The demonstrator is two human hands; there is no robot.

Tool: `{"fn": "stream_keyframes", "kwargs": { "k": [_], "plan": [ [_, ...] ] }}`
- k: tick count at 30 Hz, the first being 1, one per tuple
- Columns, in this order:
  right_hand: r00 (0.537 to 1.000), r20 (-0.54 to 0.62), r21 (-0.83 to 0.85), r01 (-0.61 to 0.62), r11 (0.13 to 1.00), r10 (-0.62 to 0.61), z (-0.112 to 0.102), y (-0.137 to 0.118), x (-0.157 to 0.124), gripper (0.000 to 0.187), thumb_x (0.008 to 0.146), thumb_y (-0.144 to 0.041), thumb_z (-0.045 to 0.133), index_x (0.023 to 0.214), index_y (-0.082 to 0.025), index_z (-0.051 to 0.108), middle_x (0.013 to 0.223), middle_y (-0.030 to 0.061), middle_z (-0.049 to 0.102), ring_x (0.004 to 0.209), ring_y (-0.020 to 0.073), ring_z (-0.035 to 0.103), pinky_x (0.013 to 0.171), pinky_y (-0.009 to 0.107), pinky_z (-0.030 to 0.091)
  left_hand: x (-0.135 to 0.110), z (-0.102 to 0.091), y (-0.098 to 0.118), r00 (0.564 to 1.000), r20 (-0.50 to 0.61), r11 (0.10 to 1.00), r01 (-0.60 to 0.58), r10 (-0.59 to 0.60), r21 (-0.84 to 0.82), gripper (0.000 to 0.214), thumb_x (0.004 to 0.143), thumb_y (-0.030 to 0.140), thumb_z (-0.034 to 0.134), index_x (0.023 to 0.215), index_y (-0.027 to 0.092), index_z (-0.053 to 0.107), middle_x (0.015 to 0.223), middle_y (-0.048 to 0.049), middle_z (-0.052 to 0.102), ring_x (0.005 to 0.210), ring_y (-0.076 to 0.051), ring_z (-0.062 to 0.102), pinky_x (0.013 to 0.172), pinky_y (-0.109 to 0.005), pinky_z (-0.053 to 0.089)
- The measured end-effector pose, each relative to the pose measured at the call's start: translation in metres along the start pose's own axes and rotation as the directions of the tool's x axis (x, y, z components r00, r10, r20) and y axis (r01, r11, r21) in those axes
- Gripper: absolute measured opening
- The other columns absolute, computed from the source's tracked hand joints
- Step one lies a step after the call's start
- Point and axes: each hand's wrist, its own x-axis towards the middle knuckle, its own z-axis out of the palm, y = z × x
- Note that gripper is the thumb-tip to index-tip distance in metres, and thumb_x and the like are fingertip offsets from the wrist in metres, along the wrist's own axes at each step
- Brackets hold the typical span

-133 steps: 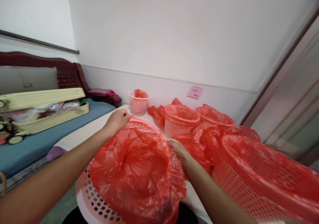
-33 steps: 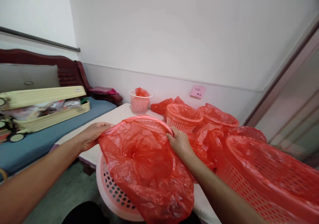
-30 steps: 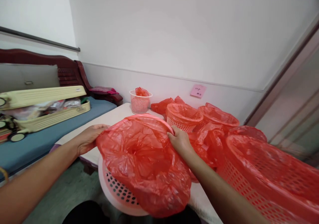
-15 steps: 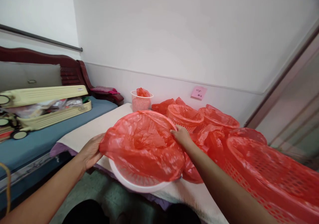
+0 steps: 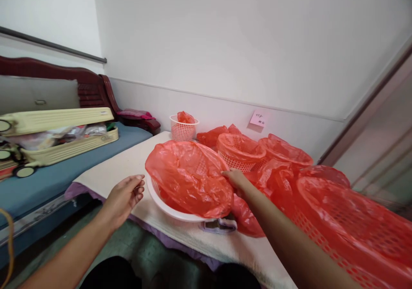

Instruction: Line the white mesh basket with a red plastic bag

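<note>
A white plastic basket (image 5: pixel 165 209) sits on the cream cover, partly lined with a red plastic bag (image 5: pixel 189 179). The bag's edge lies over the far and right rim, while its near edge hangs loose inside the white near rim. At the right rim, my right hand (image 5: pixel 234 179) pinches the red bag against the basket. My left hand (image 5: pixel 127 197) is just left of the basket, touching nothing, with its fingers loosely curled and apart from the thumb. A small dark cloth item with a pale edge (image 5: pixel 220 225) pokes out by the basket's near right side.
Several baskets lined with red bags crowd the right, including a large one (image 5: pixel 350 220) and a round one (image 5: pixel 240 152). A small white basket (image 5: pixel 183 130) with a crumpled red bag stands by the wall. A part-open yellow suitcase (image 5: pixel 67 147) lies on the blue bed (image 5: pixel 131 141).
My left hand has let go of the bag's left edge and drawn slightly away. The bag's left and near edges have slackened inward, baring more white rim. My right hand stays at the right rim.
</note>
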Motion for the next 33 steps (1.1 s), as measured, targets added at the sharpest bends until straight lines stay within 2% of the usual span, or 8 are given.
{"fn": "stream_keyframes", "kwargs": {
  "k": [4,9,12,17,21,28,32,33],
  "plan": [
    [1.000,-0.018,0.011,-0.004,1.000,0.004,0.003,0.002,-0.002,0.010,0.075,-0.014,0.051,0.078,-0.017,0.060,0.059,0.0024,0.063,0.050,0.0152,0.058,0.047,0.024,0.044,-0.016,0.008,0.022,0.998,0.058,0.989,-0.046,0.038,0.142,0.029,0.075,0.040,0.077,0.080,0.016,0.063,0.064,0.0042,0.054,0.050,-0.004,0.046,0.044,-0.013,0.038],
    [0.998,-0.043,-0.014,0.055,0.998,-0.055,0.004,0.007,-0.001,0.007,0.073,-0.016,0.052,0.073,-0.018,0.059,0.061,0.0020,0.063,0.052,0.0144,0.057,0.050,0.023,0.042,-0.024,0.014,0.047,0.935,0.245,0.917,0.154,-0.255,0.367,0.041,0.078,0.054,0.070,0.094,0.016,0.068,0.053,0.0049,0.050,0.034,0.000,0.022,0.034,-0.014,0.013],
    [0.994,-0.048,-0.029,0.097,0.995,-0.098,0.005,0.010,-0.001,0.009,0.071,-0.016,0.052,0.072,-0.018,0.060,0.066,0.0032,0.066,0.056,0.0151,0.059,0.052,0.023,0.043,-0.024,0.023,0.049,0.891,0.270,0.905,0.272,-0.366,0.328,0.040,0.080,0.053,0.068,0.093,0.015,0.068,0.054,0.0053,0.048,0.036,0.000,0.021,0.035,-0.013,0.010],
    [0.989,-0.043,-0.045,0.138,0.989,-0.140,0.005,0.017,-0.001,0.012,0.071,-0.016,0.050,0.073,-0.017,0.063,0.069,0.0032,0.068,0.061,0.0163,0.062,0.055,0.023,0.046,-0.031,0.045,0.036,0.838,0.312,0.894,0.402,-0.447,0.200,0.037,0.079,0.044,0.072,0.062,0.014,0.057,0.054,0.0042,0.044,0.037,0.000,0.024,0.036,-0.014,0.015],
    [0.989,-0.056,-0.048,0.132,0.990,-0.134,0.001,0.024,0.001,0.016,0.072,-0.016,0.049,0.076,-0.016,0.064,0.070,0.0038,0.069,0.063,0.0172,0.065,0.056,0.024,0.047,-0.042,0.049,0.023,0.867,0.301,0.917,0.370,-0.398,0.146,0.041,0.074,0.042,0.075,0.056,0.017,0.049,0.049,0.0072,0.035,0.040,-0.002,0.025,0.038,-0.015,0.020],
    [0.991,-0.082,-0.004,0.101,0.995,-0.101,0.002,0.028,0.003,0.011,0.075,-0.018,0.051,0.071,-0.018,0.060,0.062,0.0029,0.065,0.055,0.0161,0.060,0.050,0.023,0.044,-0.057,0.023,-0.001,0.965,0.201,0.979,0.137,-0.166,0.150,0.044,0.079,0.049,0.070,0.055,0.017,0.052,0.049,0.0038,0.044,0.043,-0.006,0.036,0.039,-0.017,0.029],
    [0.994,-0.091,0.044,0.072,0.996,-0.068,0.004,0.026,0.003,0.009,0.075,-0.017,0.050,0.071,-0.019,0.057,0.060,0.0018,0.063,0.054,0.0156,0.059,0.049,0.023,0.045,-0.068,0.017,-0.020,0.968,0.145,0.962,0.227,-0.206,-0.150,0.008,0.080,0.028,0.071,0.085,0.021,0.069,0.076,-0.0010,0.065,0.063,-0.012,0.059,0.049,-0.021,0.048],
    [0.994,-0.094,0.052,0.061,0.997,-0.056,0.004,0.026,0.003,0.008,0.075,-0.017,0.049,0.071,-0.019,0.056,0.059,0.0012,0.062,0.052,0.0153,0.058,0.048,0.023,0.044,-0.071,0.018,-0.023,0.964,0.143,0.938,0.253,-0.224,-0.239,0.010,0.081,0.022,0.068,0.091,0.023,0.070,0.086,-0.0028,0.069,0.070,-0.015,0.063,0.054,-0.024,0.053]
  ]
}}
